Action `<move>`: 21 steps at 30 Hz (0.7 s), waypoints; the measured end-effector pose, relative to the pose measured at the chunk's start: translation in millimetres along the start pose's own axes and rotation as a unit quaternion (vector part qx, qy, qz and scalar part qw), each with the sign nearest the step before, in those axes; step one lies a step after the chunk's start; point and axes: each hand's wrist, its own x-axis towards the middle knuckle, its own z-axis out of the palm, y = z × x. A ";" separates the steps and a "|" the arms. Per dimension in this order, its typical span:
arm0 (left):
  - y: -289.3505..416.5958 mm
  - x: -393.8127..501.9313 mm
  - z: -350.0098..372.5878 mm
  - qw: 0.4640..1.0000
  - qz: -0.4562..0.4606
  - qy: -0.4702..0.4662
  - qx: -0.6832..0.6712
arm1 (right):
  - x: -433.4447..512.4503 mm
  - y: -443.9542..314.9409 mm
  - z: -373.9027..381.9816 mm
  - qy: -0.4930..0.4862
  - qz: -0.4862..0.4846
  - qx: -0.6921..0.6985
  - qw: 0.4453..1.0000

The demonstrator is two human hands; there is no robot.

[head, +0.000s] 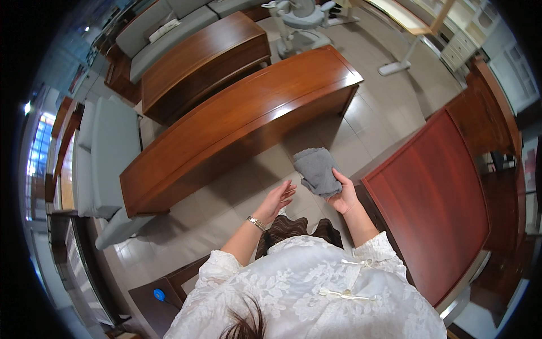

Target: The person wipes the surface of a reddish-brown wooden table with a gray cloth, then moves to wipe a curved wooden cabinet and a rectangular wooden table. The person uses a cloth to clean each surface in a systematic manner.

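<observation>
A folded grey cloth (317, 171) is gripped at its lower right corner by my right hand (345, 193), thumb on top. My left hand (277, 201), with a metal-banded watch (256, 222) at the wrist, is held a little to the left of the cloth. Its fingers are apart and nothing is in them. Both hands are above the tiled floor, in front of a long polished wooden table (241, 114). To the right of my right hand is a reddish wooden desktop (432, 203).
A second wooden table (207, 51) stands beyond the long one, before a grey sofa (186, 34). A grey chair (298, 21) is at the top. On the left is a pale upholstered seat (112, 148). A blue round object (159, 294) lies on a dark surface at lower left.
</observation>
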 end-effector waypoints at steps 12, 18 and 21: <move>84.7 7.8 -82.1 0.962 0.047 0.028 -0.266 | 114.0 54.2 92.5 -0.030 -0.037 -0.151 0.987; 117.2 -4.9 -133.6 0.969 0.095 0.051 -0.224 | 165.9 76.5 99.1 0.054 -0.014 -0.112 0.992; 126.7 -6.2 -144.9 0.955 0.143 0.062 -0.254 | 189.9 87.4 102.3 0.093 0.054 -0.135 0.985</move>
